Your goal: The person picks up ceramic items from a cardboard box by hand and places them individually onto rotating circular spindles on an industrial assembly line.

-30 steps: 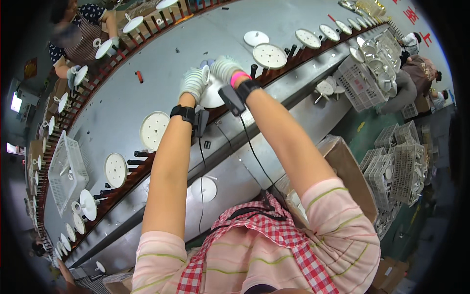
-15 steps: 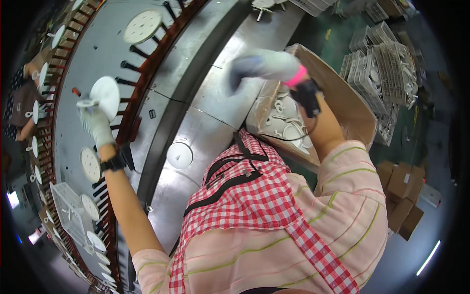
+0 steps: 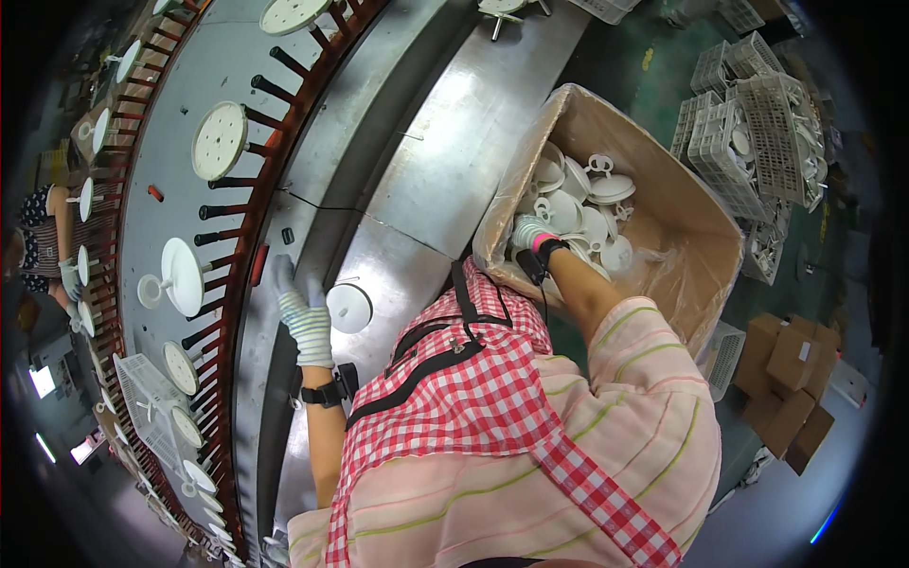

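My left hand [image 3: 305,324], in a striped white glove with bluish fingertips, hovers over the metal ledge beside the conveyor. Its fingers and thumb are apart with nothing between them. Close to it on the metal table lies a white disc [image 3: 351,308]. My right hand [image 3: 533,233], gloved and with a pink cuff, reaches down into a lined cardboard box [image 3: 682,237]. There it touches a heap of white discs with ring ends [image 3: 565,212]; its fingertips are hidden among them. On the conveyor, left of my left hand, a white disc with a ring [image 3: 182,276] stands on edge.
The conveyor has a row of dark-tipped pegs [image 3: 223,210] carrying more discs, such as a perforated one [image 3: 219,141]. A white plastic basket [image 3: 147,402] rests beyond them. Stacked crates [image 3: 724,142] and cardboard cartons [image 3: 791,364] stand at right. Another person [image 3: 59,237] works across at far left.
My left hand has let go of the ringed disc and drawn back right to the ledge. My right hand has swung from above the table into the box. Pegs and discs have shifted along.
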